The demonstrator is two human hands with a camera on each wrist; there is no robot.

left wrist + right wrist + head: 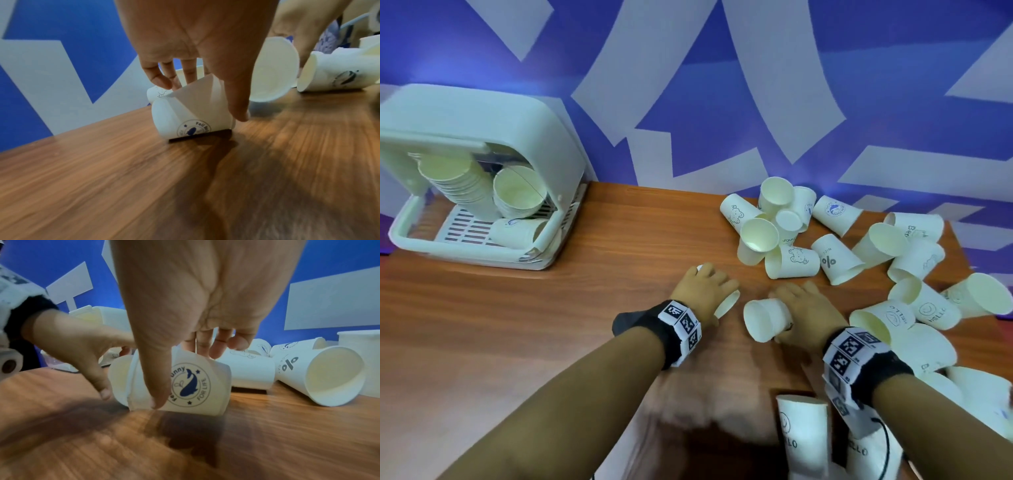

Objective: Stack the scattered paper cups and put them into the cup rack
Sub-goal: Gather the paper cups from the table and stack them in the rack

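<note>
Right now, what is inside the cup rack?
Inside the cup rack: two stacks of nested paper cups, mouths outward, plus one cup lying on the slatted tray. The housing hides the stacks' far ends.

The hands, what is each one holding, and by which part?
Left hand grips a whale-logo paper cup by its side wall; right hand grips another whale-logo cup likewise.

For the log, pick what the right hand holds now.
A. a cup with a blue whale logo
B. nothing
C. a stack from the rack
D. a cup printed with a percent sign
A: in the right wrist view the right hand grips a cup lying on its side, the whale-logo cup.
</note>
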